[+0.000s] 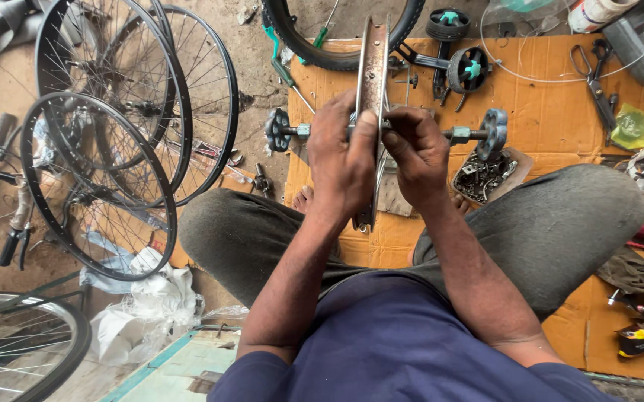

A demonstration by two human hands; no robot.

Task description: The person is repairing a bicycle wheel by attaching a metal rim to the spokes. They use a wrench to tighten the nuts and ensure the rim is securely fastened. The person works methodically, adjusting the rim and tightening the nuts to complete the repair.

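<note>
A bare metal bicycle rim [372, 67] stands edge-on between my knees, over a sheet of cardboard [552, 112]. My left hand [342, 160] wraps around its left side, thumb pressed on the rim's outer face. On the right side, my right hand [413, 152] pinches something small at the rim with fingertips; the item is hidden. Behind the rim a stand's horizontal axle runs across, with a black knob [278, 130] at the left end and a grey one [494, 132] at the right.
Several spoked wheels [98, 179] lean at the left. A tyre [337, 45] lies at the top. Scissors [597, 74], small black training wheels [465, 68], a tray of small metal parts [483, 175] and a screwdriver [288, 78] lie on or beside the cardboard.
</note>
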